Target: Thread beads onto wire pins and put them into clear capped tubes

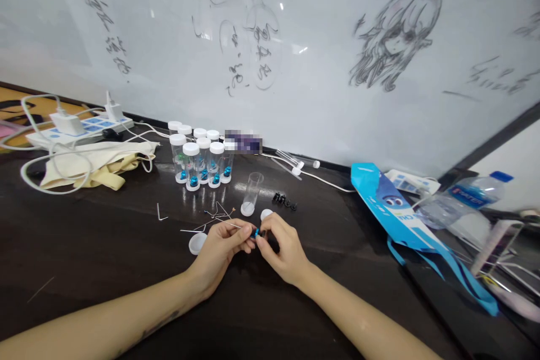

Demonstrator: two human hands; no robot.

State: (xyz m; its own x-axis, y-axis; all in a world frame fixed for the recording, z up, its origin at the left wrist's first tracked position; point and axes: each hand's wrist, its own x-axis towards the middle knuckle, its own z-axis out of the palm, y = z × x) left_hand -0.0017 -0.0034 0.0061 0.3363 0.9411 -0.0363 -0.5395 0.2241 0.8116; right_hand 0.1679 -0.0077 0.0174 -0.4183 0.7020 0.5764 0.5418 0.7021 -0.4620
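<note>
My left hand [225, 242] is closed in a pinch round a thin metal rod [233, 225]. Along the rod sits a small blue-and-black part [256, 233], too small to name exactly. My right hand [283, 244] pinches that part from the other side with thumb and forefinger. A white cap [198, 243] lies beside my left hand, and another white cap [266, 214] shows just behind my right fingers. Thin wires with tiny coloured ends [218, 215] lie beyond my left hand. An uncapped clear tube [252, 194] stands on the table past both hands.
White-capped clear tubes [191, 166] holding blue parts stand in a cluster. Several black pieces [284, 201] lie right of the open tube. A hex key [160, 212], cloth bag [99, 163] and power strip [84, 126] are left; a blue bag [383, 208] and bottle [470, 197] right.
</note>
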